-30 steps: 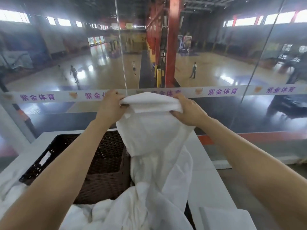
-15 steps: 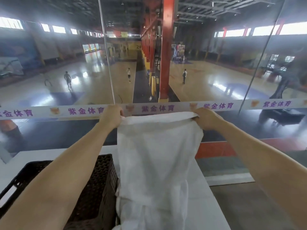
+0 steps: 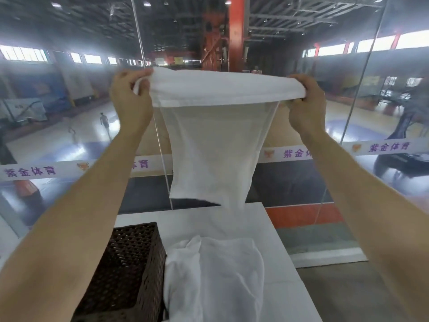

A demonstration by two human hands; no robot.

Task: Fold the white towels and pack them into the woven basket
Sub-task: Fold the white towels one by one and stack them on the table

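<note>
I hold a white towel [image 3: 213,140] stretched out high in the air in front of me. My left hand [image 3: 130,98] grips its top left corner and my right hand [image 3: 304,101] grips its top right corner. The towel hangs straight down, its lower edge clear of the table. Below, a dark brown woven basket [image 3: 130,270] stands at the lower left. More crumpled white towels [image 3: 216,275] lie beside the basket's right wall.
The white table [image 3: 234,219] runs forward to a glass wall [image 3: 348,126] with a printed white band. Beyond the glass lies a sports hall floor with a red column [image 3: 235,31]. The table's right edge drops to a floor.
Both hands have risen and spread apart, lifting the towel off the pile and stretching its top edge wide. My view has tilted upward.
</note>
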